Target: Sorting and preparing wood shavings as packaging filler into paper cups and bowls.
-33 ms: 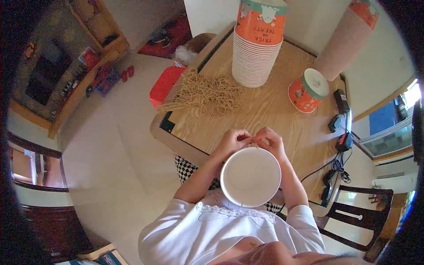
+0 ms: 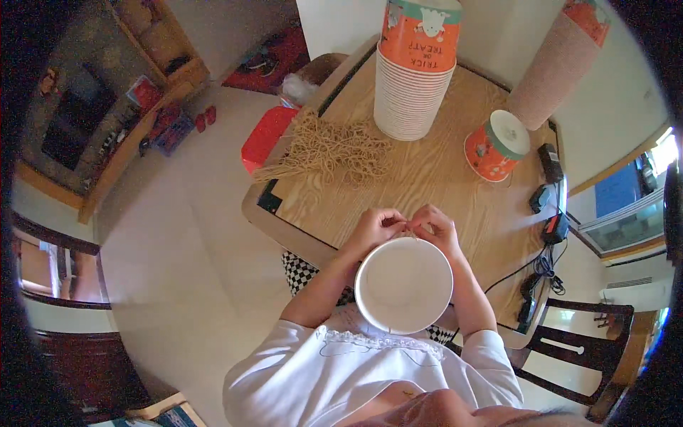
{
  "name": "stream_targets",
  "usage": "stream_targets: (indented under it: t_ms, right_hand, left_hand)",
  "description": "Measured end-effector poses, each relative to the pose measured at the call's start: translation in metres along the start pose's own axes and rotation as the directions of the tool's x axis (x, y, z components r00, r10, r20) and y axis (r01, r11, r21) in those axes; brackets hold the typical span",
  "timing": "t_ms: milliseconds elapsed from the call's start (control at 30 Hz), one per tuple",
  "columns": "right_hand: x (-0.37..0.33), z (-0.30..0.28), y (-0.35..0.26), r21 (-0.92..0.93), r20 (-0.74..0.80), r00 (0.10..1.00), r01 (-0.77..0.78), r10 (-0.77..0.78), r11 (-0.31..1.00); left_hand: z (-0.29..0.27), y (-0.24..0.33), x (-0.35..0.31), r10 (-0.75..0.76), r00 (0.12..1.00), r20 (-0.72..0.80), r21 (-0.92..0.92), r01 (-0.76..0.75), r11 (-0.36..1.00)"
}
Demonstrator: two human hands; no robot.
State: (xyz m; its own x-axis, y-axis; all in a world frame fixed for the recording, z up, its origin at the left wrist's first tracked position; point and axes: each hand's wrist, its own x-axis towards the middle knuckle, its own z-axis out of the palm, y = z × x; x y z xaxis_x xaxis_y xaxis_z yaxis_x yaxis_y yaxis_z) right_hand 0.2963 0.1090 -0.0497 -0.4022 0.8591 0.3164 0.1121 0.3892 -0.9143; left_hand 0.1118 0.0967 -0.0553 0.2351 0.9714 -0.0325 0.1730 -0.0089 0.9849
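A white-lined paper bucket rests in front of my body with its round opening facing up. At its far rim my left hand is closed, fingertips pinched together. Right beside it, my right hand pinches at the same spot, and the fingertips of both nearly touch. A short bit of tan twine shows between them at the rim; most of it is hidden by the fingers. Farther off on the table lies a tangled heap of tan twine pieces.
On the wooden table stand a tall stack of orange-and-white paper buckets, another leaning stack and a single upturned bucket. Black adapters and cables line the right edge. A red container sits beyond the left edge; a dark chair stands right.
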Motion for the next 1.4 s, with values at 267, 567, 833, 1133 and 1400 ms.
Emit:
stream_targets:
  t_ms: [267, 567, 833, 1133, 1400]
  right_hand:
    - [-0.001, 0.003, -0.005, 0.054, -0.001, 1.0, 0.031, -0.031, 0.998]
    - [-0.004, -0.001, -0.003, -0.036, 0.007, 1.0, 0.021, -0.021, 0.999]
    - [-0.004, 0.0, -0.011, 0.096, -0.064, 0.998, 0.032, -0.026, 0.995]
    - [-0.005, -0.001, -0.008, -0.033, -0.033, 0.998, 0.056, -0.057, 0.998]
    - [-0.012, -0.006, -0.025, -0.029, 0.063, 0.998, 0.031, -0.029, 0.999]
  left_hand:
    - [0.003, -0.002, -0.001, 0.088, 0.996, -0.031, 0.015, -0.088, 0.996]
    - [0.003, 0.008, -0.003, 0.002, 1.0, 0.022, 0.075, -0.003, 0.997]
    - [0.004, 0.005, -0.004, 0.046, 0.999, -0.024, 0.099, -0.043, 0.994]
    - [0.002, 0.021, -0.01, 0.021, 0.999, -0.039, 0.08, -0.018, 0.997]
    - [0.002, 0.018, -0.011, 0.004, 0.998, -0.068, 0.118, 0.004, 0.993]
